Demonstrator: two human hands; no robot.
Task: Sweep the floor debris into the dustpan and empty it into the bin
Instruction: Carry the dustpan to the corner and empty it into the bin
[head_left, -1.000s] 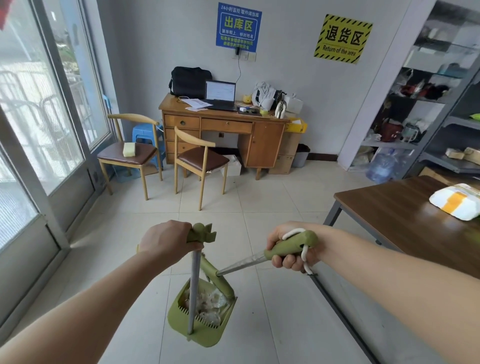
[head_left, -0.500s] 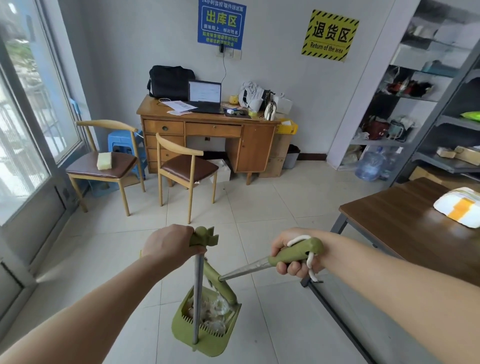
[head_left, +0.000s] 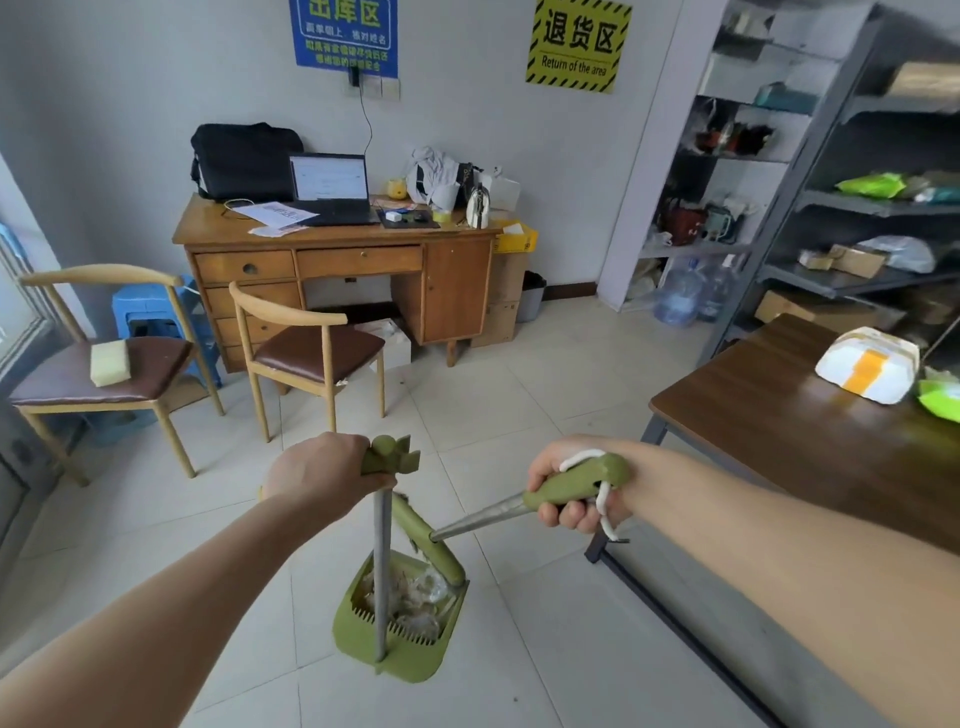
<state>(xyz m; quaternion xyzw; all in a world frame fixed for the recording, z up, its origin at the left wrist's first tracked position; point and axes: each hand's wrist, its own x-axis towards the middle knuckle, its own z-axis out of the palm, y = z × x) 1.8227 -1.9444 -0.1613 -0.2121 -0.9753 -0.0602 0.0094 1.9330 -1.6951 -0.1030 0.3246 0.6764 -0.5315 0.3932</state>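
Green dustpan (head_left: 400, 631), full of debris, carried by left hand (head_left: 319, 475) gripping its pole, right hand (head_left: 574, 491) clutching broom (head_left: 519, 512): desk now nearer vs 1 s ago, so heading to bin (head_left: 531, 296), prob. emptying next.

left hand (head_left: 317, 475) grips dustpan (head_left: 400, 623) pole; right hand (head_left: 576, 499) grips broom (head_left: 431, 540) handle; debris (head_left: 410, 592) inside.

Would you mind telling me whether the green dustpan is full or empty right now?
It holds debris: pale crumpled scraps lie inside the dustpan, behind its comb teeth, not yet emptied. The left hand carries it by its pole.
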